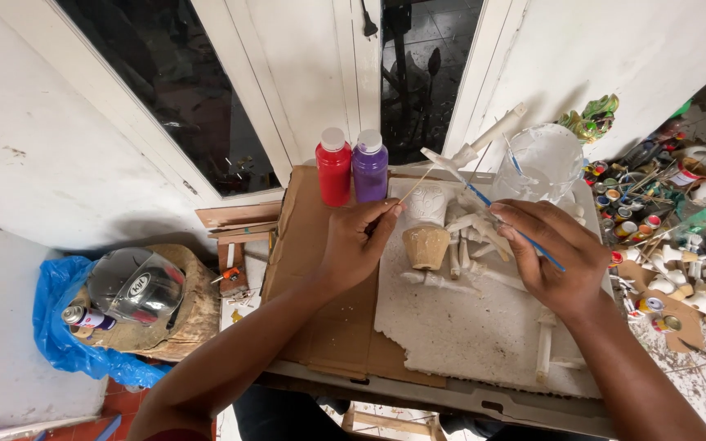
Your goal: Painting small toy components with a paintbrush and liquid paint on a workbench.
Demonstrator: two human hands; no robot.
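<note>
1. Far left, floor: blue plastic bag [55, 327], helmet with round sticker [134, 286] on a wood stump [185, 314], spray can [83, 318] lying beside it.
2. Bench [320, 343] back edge: red bottle [333, 167] and purple bottle [370, 166], white caps, upright, touching.
3. Left hand [357, 245]: fingers pinch a thin stick [415, 187].
4. Small carved cup [426, 231], top white, base bare, upright between the hands on white sheet [467, 335].
5. Right hand [553, 261]: fingers pinch blue-handled brush [477, 194]; white wooden pieces [471, 233] crowd underneath.
6. Clear plastic tub [542, 163] behind.
7. Right floor: small paint pots [627, 208], clutter.
</note>
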